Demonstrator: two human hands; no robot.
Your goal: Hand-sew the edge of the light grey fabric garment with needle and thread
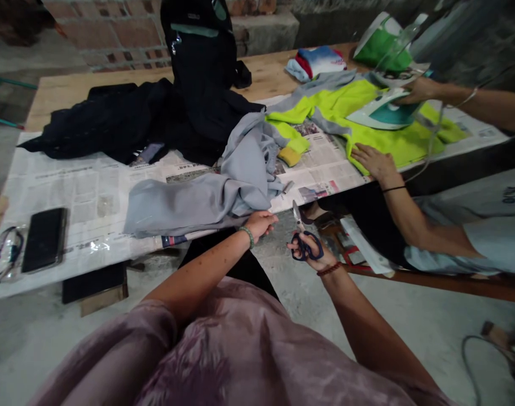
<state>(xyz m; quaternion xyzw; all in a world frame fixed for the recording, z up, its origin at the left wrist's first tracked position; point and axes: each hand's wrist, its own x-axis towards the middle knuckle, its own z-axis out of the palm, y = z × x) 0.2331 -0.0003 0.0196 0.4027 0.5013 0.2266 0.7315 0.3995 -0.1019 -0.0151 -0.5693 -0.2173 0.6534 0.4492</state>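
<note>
Grey trousers (189, 203) lie in folds along the table's front edge. My left hand (260, 224) is closed beside their right end, fingertips together. Whatever those fingers may hold is too small to make out. In front of the table edge, my right hand (318, 256) grips a pair of scissors (307, 246) by dark blue handles. Their metal blades point up and away from me and look closed. A small gap separates the two hands.
Newspaper (83, 186) covers the table, with a phone (44, 239) and glasses (5, 254) at left. Dark clothes (113, 118) and a black backpack (202, 45) lie behind. At right, a co-worker moves an iron (386, 110) on a yellow-grey garment (333, 104).
</note>
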